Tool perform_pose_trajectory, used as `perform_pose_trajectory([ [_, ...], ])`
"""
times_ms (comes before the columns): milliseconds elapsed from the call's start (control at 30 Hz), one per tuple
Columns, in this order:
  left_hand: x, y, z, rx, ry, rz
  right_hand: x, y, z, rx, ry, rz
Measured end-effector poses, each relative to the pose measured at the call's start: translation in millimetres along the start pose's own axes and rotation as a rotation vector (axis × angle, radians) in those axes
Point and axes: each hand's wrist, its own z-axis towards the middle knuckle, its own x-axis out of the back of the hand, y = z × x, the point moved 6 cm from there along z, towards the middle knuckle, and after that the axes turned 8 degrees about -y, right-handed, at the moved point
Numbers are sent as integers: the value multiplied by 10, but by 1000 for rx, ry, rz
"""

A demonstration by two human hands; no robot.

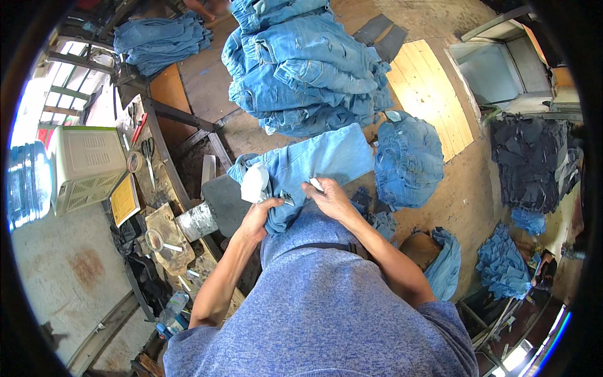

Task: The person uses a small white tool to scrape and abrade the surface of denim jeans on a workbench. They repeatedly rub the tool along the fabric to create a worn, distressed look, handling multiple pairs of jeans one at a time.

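A pair of light blue jeans (326,152) lies spread in front of my body, one leg laid flat toward the far right. My left hand (257,217) grips the bunched near-left part of the denim, thumb on top. Beside that thumb is a small dark gap or frayed spot in the fabric. A white piece of cloth or paper (254,183) sits on the denim just beyond my left hand. My right hand (333,200) is closed in a pinch on a small white stick-like object (316,185), held over the jeans. Its far end is too small to make out.
A tall stack of jeans (308,69) stands ahead, with a denim bundle (409,160) at its right. Left, a workbench holds scissors (148,154), a tape roll (134,161) and a yellow booklet (125,200). A dark cloth pile (527,160) is far right.
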Motion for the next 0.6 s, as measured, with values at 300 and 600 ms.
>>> perform_pose_trajectory([
  [300,224,145,-69,-172,-239,168,96,-881,-516,301,72,-431],
  [600,258,177,-93,-97,-173,272,121,-1112,-536,186,151,-604],
])
